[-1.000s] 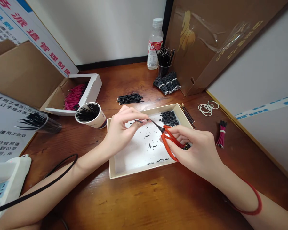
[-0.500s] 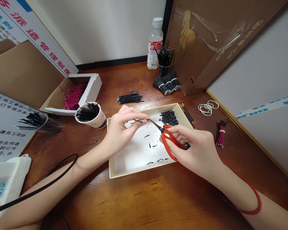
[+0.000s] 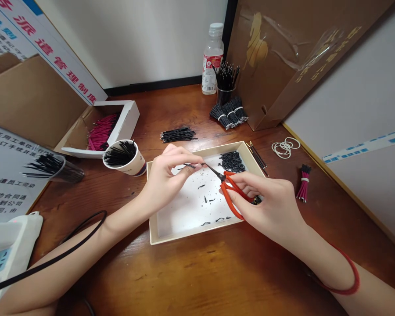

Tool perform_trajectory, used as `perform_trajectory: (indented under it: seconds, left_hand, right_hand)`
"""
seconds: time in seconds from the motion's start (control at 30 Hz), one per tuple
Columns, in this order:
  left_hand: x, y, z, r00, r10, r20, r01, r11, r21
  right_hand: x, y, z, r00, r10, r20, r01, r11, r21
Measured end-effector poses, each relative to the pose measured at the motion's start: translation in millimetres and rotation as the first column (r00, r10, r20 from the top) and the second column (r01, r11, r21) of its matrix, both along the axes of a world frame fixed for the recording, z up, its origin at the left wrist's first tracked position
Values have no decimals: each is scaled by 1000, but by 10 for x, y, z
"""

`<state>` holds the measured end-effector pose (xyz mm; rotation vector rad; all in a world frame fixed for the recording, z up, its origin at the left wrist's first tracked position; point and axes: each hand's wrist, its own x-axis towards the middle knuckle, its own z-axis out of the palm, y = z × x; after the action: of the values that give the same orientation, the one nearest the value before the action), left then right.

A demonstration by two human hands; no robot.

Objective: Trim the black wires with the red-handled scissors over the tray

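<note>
Above a shallow cream box lid (image 3: 184,224), my left hand (image 3: 171,173) pinches a short black wire (image 3: 189,166) between thumb and fingertips. My right hand (image 3: 266,197) is wrapped round red-handled scissors (image 3: 229,199), whose dark blades point left. Their tips meet my left fingertips at the wire's end; whether the blades touch the wire is hard to make out. Inside the lid lie a heap of black offcuts (image 3: 232,162) and scattered small black scraps (image 3: 212,200).
Left stand a paper cup (image 3: 139,164) of black wires, a clear cup (image 3: 73,172) and a box (image 3: 131,114) of pink wires. Behind lie loose black wires (image 3: 178,134), tied bundles (image 3: 229,115) and a bottle (image 3: 213,59). Rubber bands (image 3: 285,148) and a pink bundle (image 3: 304,183) lie right.
</note>
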<state>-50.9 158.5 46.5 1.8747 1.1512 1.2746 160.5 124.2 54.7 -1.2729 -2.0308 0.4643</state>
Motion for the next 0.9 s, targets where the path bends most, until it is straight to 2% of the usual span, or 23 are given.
perform_trajectory:
  seconds: [0.9]
  left_hand:
    - [-5, -4, 3, 1000, -19, -12, 20, 1000, 12]
  right_hand:
    - [-23, -3, 22, 999, 18, -38, -19, 1000, -24]
